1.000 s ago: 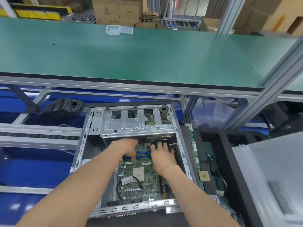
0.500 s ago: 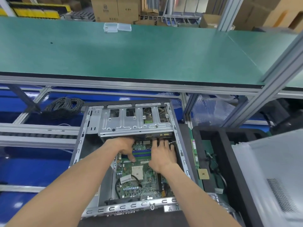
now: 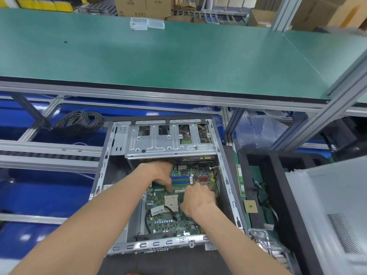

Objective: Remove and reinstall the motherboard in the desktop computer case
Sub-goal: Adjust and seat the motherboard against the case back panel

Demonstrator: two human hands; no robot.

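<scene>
**Both hands inside the open case, on the motherboard**

A green tabletop (image 3: pixel 178 56) fills the upper half of the frame, edged by a silver aluminium rail. Two small clear plastic boxes (image 3: pixel 147 23) sit side by side near its far edge, and cardboard cartons (image 3: pixel 143 5) stand behind it at the top. Below the rail, at left of centre, a coil of black cable (image 3: pixel 79 122) lies on blue bins among silver frame bars.

In the lower middle the desktop computer case (image 3: pixel 111 155) lies open on its side, its silver drive cage (image 3: pixel 168 142) across the far end. The green motherboard (image 3: pixel 168 221) sits flat inside the case, below the cage. The left hand (image 3: pixel 158 173) rests on the board's upper left area with fingers bent down, one fingertip touching beside the blue and green memory slots (image 3: pixel 181 180); whether it grips anything cannot be told. The right hand (image 3: pixel 198 197) lies over the board's right side with fingers curled; what they hold is hidden.

To the right of the case a black foam tray (image 3: pixel 278 175) holds loose green boards, and a white panel (image 3: pixel 337 205) occupies the lower right corner.

Compared with half a second ago, the right hand has drawn back from the board's far edge toward its middle, uncovering the red connector (image 3: pixel 203 179). The left hand has hardly shifted.
</scene>
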